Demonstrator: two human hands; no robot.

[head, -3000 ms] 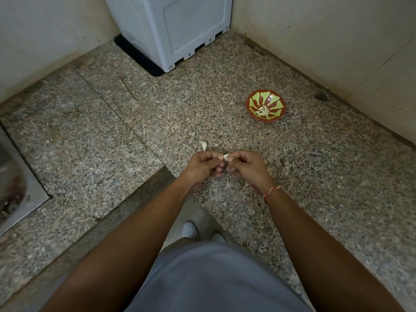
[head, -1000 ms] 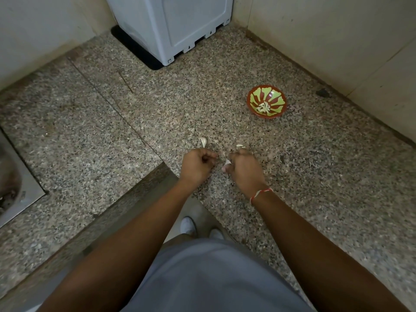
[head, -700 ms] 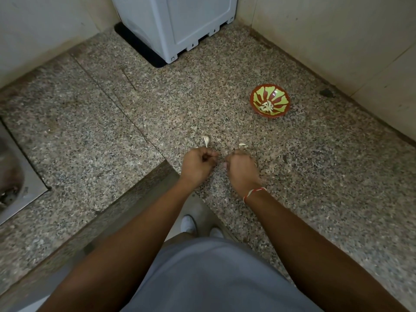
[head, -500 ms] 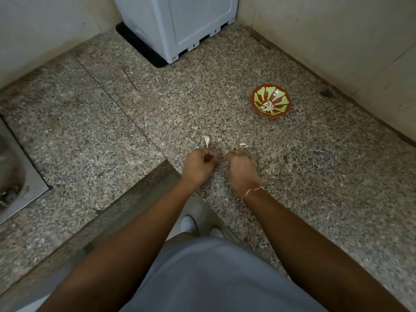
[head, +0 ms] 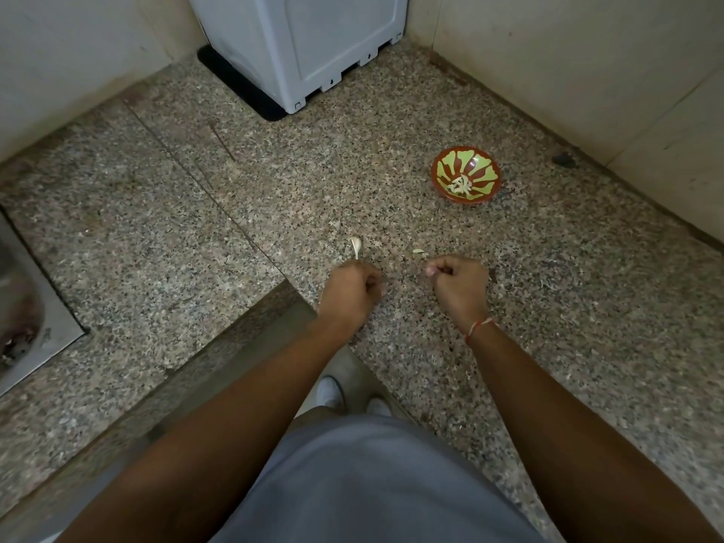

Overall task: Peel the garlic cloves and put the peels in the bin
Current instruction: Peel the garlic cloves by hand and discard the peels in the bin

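My left hand [head: 352, 290] is curled into a fist over the granite counter [head: 235, 213], gripping a garlic clove that its fingers hide. My right hand [head: 458, 282] is a hand's width to its right, thumb and forefinger pinching a small pale bit of garlic peel. An unpeeled garlic clove [head: 355, 244] lies on the counter just beyond my left hand. A loose scrap of peel [head: 418, 251] lies just beyond my right hand. A red and green bowl [head: 444, 166] holding several peeled cloves stands farther back on the right.
A white appliance [head: 313, 45] stands in the back corner against the walls. A steel sink [head: 27, 307] is set into the counter at the far left. The counter's edge cuts in just below my left hand, with my shoes visible below.
Three seconds ago both hands pinched one clove together; now they have pulled apart sideways. A scrap of peel has appeared on the counter beyond my right hand.
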